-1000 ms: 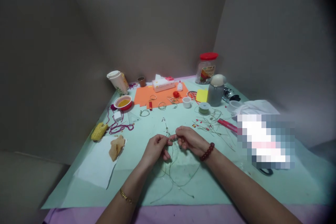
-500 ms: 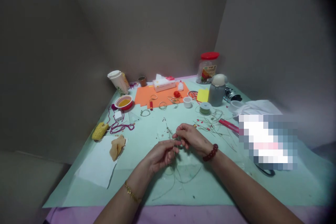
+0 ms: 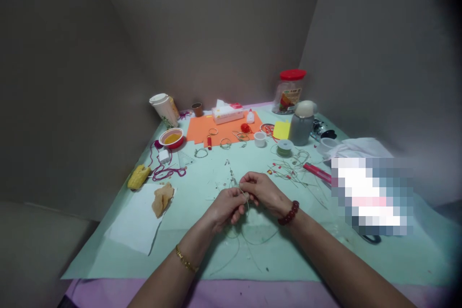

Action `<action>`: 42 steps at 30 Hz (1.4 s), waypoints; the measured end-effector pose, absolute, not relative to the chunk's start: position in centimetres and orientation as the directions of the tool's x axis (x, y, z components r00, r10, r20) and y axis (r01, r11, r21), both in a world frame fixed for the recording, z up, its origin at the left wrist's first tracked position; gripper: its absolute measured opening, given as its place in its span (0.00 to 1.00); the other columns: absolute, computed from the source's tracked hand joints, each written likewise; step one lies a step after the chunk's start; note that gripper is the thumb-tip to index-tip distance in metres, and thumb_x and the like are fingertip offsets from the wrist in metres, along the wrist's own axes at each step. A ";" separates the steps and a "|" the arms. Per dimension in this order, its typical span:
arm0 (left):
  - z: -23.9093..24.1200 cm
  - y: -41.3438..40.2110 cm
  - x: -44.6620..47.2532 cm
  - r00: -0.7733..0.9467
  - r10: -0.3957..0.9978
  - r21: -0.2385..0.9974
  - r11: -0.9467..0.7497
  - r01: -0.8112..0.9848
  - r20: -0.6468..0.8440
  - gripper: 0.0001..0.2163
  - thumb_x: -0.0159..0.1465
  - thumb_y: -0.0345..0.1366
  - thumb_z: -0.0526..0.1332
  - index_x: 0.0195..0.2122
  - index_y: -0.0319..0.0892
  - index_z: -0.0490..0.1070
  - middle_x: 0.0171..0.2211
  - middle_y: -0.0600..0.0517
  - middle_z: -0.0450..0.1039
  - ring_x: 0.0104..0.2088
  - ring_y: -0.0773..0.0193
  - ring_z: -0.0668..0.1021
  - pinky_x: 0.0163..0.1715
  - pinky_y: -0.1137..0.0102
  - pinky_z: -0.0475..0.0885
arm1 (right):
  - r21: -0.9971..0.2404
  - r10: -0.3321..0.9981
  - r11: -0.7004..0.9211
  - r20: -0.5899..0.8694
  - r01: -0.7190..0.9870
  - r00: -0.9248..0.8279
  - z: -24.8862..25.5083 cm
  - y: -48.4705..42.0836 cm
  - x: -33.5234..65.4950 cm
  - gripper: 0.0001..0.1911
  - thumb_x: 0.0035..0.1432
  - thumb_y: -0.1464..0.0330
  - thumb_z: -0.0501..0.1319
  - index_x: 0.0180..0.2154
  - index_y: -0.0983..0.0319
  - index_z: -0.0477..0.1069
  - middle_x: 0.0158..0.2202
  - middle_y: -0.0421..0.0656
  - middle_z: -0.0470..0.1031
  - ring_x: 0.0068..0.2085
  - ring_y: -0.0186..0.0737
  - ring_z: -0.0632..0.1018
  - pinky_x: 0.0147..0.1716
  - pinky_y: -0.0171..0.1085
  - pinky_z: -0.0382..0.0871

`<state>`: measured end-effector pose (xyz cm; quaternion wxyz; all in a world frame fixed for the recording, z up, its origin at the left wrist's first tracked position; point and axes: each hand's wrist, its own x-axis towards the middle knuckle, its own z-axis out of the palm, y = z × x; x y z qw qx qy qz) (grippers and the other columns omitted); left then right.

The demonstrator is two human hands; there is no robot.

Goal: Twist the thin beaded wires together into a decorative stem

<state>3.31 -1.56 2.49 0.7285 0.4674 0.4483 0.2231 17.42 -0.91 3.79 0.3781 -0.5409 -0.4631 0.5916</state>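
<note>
Thin green cord point(image 3: 238, 245) trails below my hands in loose loops over the pale green table cover. My left hand point(image 3: 228, 206) is closed, its thumb and forefinger pinching the cord. Close beside it, my right hand point(image 3: 259, 187) pinches the cord too, the fingertips of both hands almost touching. A strand with small beads or charms point(image 3: 232, 176) runs away from my fingertips; its details are too small to make out. Green cord offcuts point(image 3: 294, 173) with small red bits lie to the right of my right hand.
A green cord spool point(image 3: 285, 148), a small white cup point(image 3: 260, 139) and a grey flask point(image 3: 302, 124) stand beyond my hands. Purple cord point(image 3: 168, 173), a red-rimmed bowl point(image 3: 171, 138) and white paper point(image 3: 135, 221) lie left. A red-handled cutter point(image 3: 317, 173) lies right.
My left fingers have curled in tighter, thumb now pressed on the forefinger. My right hand stays nearly in place, still pinching. The view has shifted slightly.
</note>
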 end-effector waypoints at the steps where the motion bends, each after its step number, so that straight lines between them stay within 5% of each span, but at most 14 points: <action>1: 2.3 -1.5 3.3 0.484 0.754 0.885 0.452 0.111 -0.445 0.14 0.56 0.45 0.62 0.28 0.38 0.66 0.15 0.60 0.62 0.10 0.78 0.59 0.10 0.78 0.48 | -0.958 0.949 -0.280 -0.286 0.060 -0.132 3.8 -0.9 17.5 0.02 0.48 0.71 0.59 0.26 0.63 0.66 0.16 0.34 0.64 0.16 0.26 0.63 0.13 0.27 0.55; 5: 1.5 -1.4 2.7 0.401 0.832 0.918 0.296 0.263 -0.383 0.12 0.58 0.45 0.59 0.28 0.40 0.66 0.21 0.54 0.70 0.12 0.74 0.65 0.12 0.76 0.54 | -0.948 0.938 -0.312 -0.318 0.067 -0.139 3.4 -0.8 18.1 0.03 0.49 0.70 0.58 0.27 0.63 0.64 0.15 0.32 0.61 0.15 0.25 0.60 0.13 0.27 0.51; 11: 2.2 -0.7 0.9 0.208 0.975 0.833 -0.178 0.523 0.078 0.07 0.58 0.38 0.60 0.27 0.41 0.74 0.33 0.49 0.71 0.30 0.67 0.72 0.29 0.73 0.64 | -0.900 0.886 -0.434 -0.416 -0.045 -0.205 2.8 -0.4 19.1 0.07 0.49 0.68 0.59 0.25 0.61 0.60 0.16 0.30 0.55 0.16 0.24 0.55 0.12 0.26 0.46; 18: 2.5 0.6 0.8 0.206 0.977 0.941 -0.025 0.338 -0.048 0.10 0.60 0.40 0.57 0.26 0.41 0.68 0.20 0.55 0.64 0.22 0.70 0.64 0.24 0.75 0.58 | -0.834 0.847 -0.499 -0.411 -0.237 -0.337 3.0 -0.3 19.1 0.14 0.47 0.67 0.62 0.24 0.60 0.55 0.19 0.30 0.53 0.17 0.22 0.51 0.12 0.26 0.41; 25: 2.5 -0.2 2.2 0.186 0.982 0.843 -0.115 0.525 0.018 0.10 0.60 0.40 0.56 0.24 0.41 0.69 0.17 0.57 0.60 0.21 0.70 0.61 0.23 0.74 0.54 | -0.814 0.826 -0.514 -0.385 -0.270 -0.411 3.1 -0.4 18.8 0.08 0.51 0.64 0.60 0.30 0.63 0.66 0.19 0.31 0.54 0.17 0.22 0.50 0.12 0.25 0.39; 33: 2.0 -0.1 2.2 0.228 0.973 0.824 -0.157 0.545 0.035 0.10 0.60 0.39 0.55 0.27 0.41 0.71 0.18 0.57 0.62 0.21 0.69 0.63 0.24 0.74 0.55 | -0.962 0.951 -0.271 -0.264 -0.026 -0.160 2.4 -0.7 17.9 0.09 0.51 0.66 0.56 0.34 0.62 0.71 0.16 0.30 0.57 0.14 0.25 0.55 0.11 0.27 0.48; 42: 2.3 -0.5 2.4 0.212 0.974 0.796 -0.189 0.575 0.078 0.08 0.60 0.37 0.55 0.30 0.43 0.73 0.19 0.56 0.64 0.22 0.67 0.65 0.25 0.73 0.55 | -0.954 0.958 -0.212 -0.245 0.211 -0.146 2.7 -0.7 17.5 0.06 0.50 0.70 0.57 0.30 0.65 0.71 0.17 0.33 0.64 0.16 0.25 0.59 0.15 0.28 0.50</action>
